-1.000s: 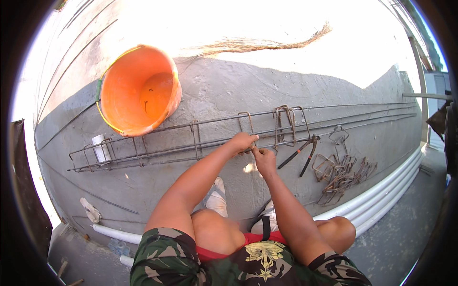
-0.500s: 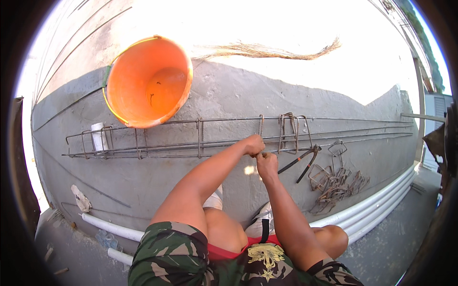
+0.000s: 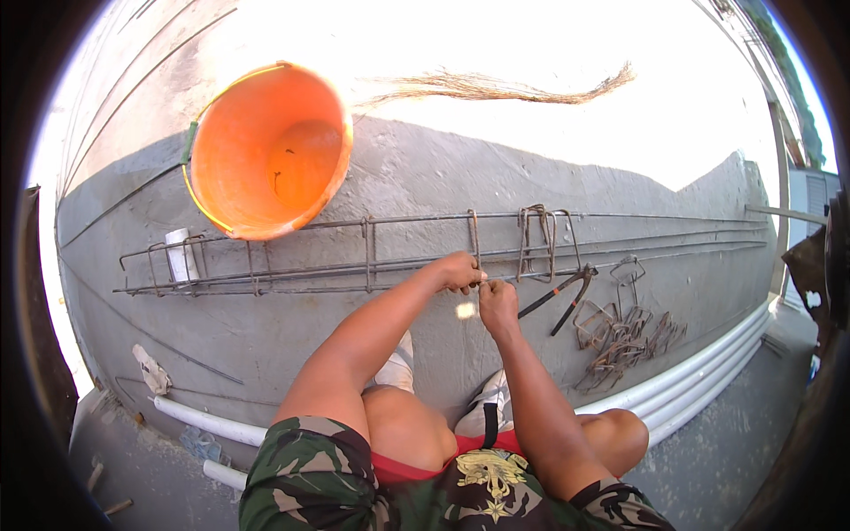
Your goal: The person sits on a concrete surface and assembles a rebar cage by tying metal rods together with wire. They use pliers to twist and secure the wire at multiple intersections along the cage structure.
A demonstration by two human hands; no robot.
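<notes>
A long rebar cage (image 3: 412, 264) of thin steel rods lies across the grey concrete, with square wire stirrups around it. My left hand (image 3: 458, 272) is closed at the near rod, its fingers curled round the lower end of a rusty stirrup (image 3: 475, 232). Just right of it, my right hand (image 3: 498, 305) is pinched together at the same rod; whatever sits between those fingertips is hidden. Several more stirrups (image 3: 538, 243) hang bunched on the rods. Cutting pliers (image 3: 567, 298) with dark, orange-marked handles rest against the cage beside my right hand.
An orange bucket (image 3: 217, 168) stands behind the cage at left. Loose bent stirrups (image 3: 620, 350) are heaped at right, near white pipes (image 3: 699, 376). A bundle of thin wire (image 3: 496, 88) lies on the sunlit floor. A white cylinder (image 3: 181, 257) sits at the cage's left end.
My left hand has shifted slightly left and down, and the stirrup by it leans a little further left. The hands are somewhat further apart; the right has barely moved.
</notes>
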